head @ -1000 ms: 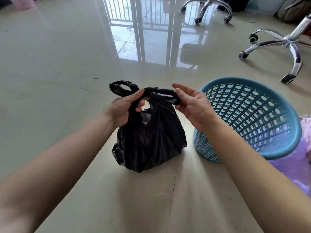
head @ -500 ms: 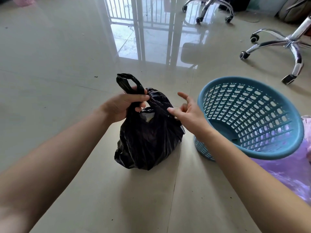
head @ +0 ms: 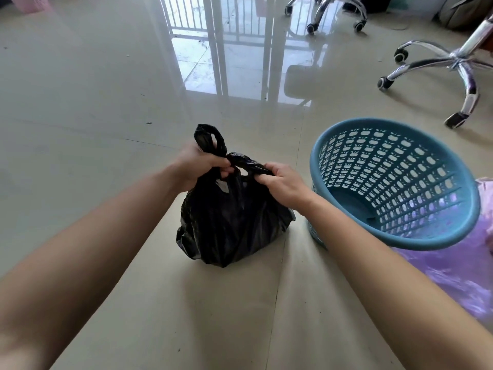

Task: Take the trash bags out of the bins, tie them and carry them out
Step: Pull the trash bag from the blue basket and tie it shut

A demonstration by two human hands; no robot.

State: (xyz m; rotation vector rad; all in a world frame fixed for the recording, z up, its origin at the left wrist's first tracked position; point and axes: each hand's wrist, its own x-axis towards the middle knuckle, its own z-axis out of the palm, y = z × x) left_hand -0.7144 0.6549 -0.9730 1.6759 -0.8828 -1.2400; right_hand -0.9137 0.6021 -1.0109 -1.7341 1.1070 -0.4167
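Both hands meet above a black trash bag [head: 229, 220] that sits on the glossy tiled floor [head: 80, 108]. Her or his left hand [head: 198, 162] is closed around one twisted handle loop [head: 208, 140], which sticks up behind the knuckles. On the other side, the right hand [head: 282, 181] is clenched on the second handle, and the two strands cross between the fists. That crossing looks like the start of a knot, not yet pulled tight.

Just to the right stands a blue mesh bin [head: 394, 182], tipped toward the viewer and without a liner, so the bag seems already lifted out. Tying appears to be under way; carrying out remains. A lilac plastic bag [head: 453, 273] lies beyond the bin, loose on the floor.

Upright and bulging, the black bag has its long axis vertical, mouth gathered at the top.
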